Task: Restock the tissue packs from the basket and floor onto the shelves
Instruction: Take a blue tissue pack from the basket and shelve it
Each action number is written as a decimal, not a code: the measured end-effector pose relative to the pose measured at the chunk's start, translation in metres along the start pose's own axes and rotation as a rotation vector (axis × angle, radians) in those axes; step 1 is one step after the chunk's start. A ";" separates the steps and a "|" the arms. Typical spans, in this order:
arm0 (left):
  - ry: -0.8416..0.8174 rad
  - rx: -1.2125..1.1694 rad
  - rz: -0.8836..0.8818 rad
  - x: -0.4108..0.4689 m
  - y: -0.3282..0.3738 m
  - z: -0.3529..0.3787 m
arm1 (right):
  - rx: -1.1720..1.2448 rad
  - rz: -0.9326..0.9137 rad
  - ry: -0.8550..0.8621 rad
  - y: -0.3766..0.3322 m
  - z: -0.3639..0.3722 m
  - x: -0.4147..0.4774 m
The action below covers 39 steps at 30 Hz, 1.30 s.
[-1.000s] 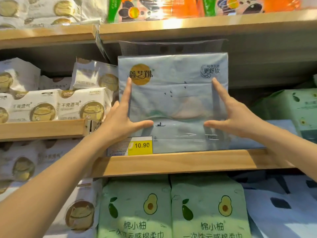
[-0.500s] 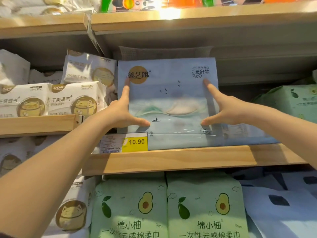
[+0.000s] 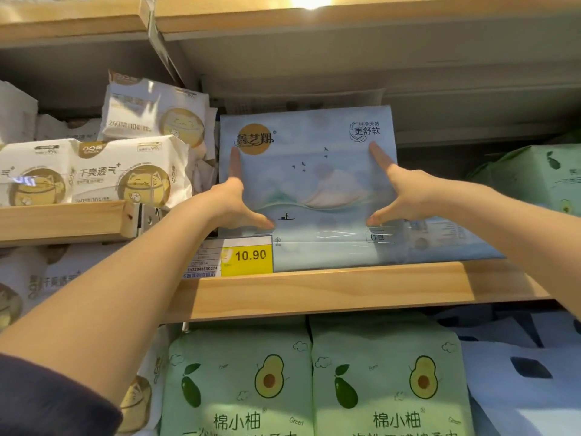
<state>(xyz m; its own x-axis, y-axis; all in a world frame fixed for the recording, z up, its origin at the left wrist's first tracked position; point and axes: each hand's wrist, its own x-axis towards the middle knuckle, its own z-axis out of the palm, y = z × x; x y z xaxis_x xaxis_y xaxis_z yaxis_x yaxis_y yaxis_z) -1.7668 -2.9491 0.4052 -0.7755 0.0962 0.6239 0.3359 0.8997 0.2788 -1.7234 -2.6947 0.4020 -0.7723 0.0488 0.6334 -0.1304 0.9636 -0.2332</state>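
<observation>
Tissue pack (image 3: 309, 143) on shelf (image 3: 345, 291), left grip (image 3: 232, 202) and right grip (image 3: 405, 196) released, flat against its front

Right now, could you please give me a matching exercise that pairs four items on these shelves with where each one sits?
Items:
1. blue tissue pack
2. yellow price tag
3. avocado packs
4. white cat packs

Places:
A. below the middle shelf
B. on the left shelf
C. upright on the middle shelf, touched by the left hand and right hand
D. at the middle shelf's front edge

Pairs: 1-C, 2-D, 3-A, 4-B.
</observation>
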 end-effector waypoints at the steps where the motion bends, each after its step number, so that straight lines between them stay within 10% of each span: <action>1: 0.002 0.011 -0.008 0.001 0.001 0.001 | -0.009 0.001 0.004 0.000 0.002 0.002; 39: 0.102 -0.019 0.126 -0.086 0.024 -0.041 | 0.032 -0.089 0.037 0.011 -0.040 -0.080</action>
<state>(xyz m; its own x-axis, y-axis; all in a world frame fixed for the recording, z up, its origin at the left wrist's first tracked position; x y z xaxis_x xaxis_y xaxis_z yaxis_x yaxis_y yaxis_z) -1.6698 -2.9538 0.3880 -0.6687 0.1626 0.7256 0.4377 0.8749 0.2073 -1.6377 -2.6776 0.3785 -0.7335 -0.0265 0.6791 -0.2180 0.9556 -0.1982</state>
